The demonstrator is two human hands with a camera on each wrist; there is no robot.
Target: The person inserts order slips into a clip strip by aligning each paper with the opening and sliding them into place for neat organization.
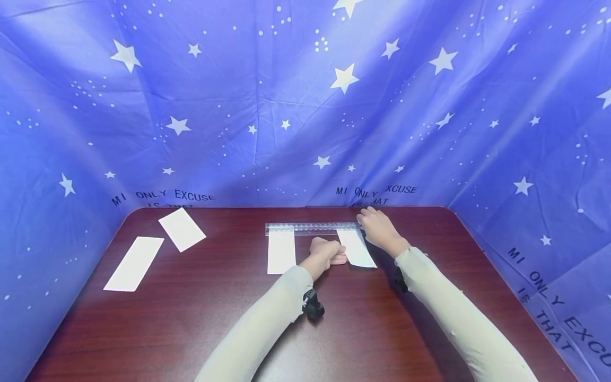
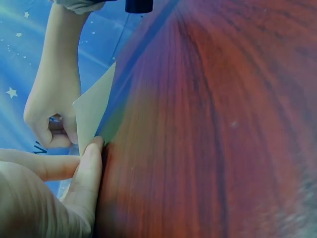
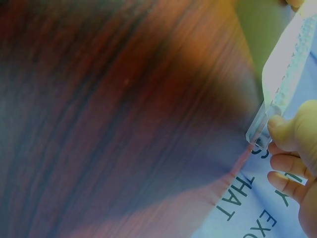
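A clear plastic ruler (image 1: 315, 229) lies crosswise near the table's far edge, over the top ends of two white paper strips. My right hand (image 1: 380, 229) pinches the ruler's right end between thumb and fingers; the right wrist view shows the clear ruler end (image 3: 257, 130) at the thumb. My left hand (image 1: 325, 251) pinches the edge of the right paper strip (image 1: 355, 246). In the left wrist view this paper (image 2: 94, 106) stands tilted up off the table, with the left thumb and a finger at its corner. The left paper strip (image 1: 281, 252) lies flat.
Two more white paper pieces lie on the table's left side, a longer one (image 1: 134, 264) and a shorter one (image 1: 182, 229). The dark red wooden table (image 1: 191, 318) is bordered by a blue star-patterned curtain (image 1: 286, 79) at the back and both sides.
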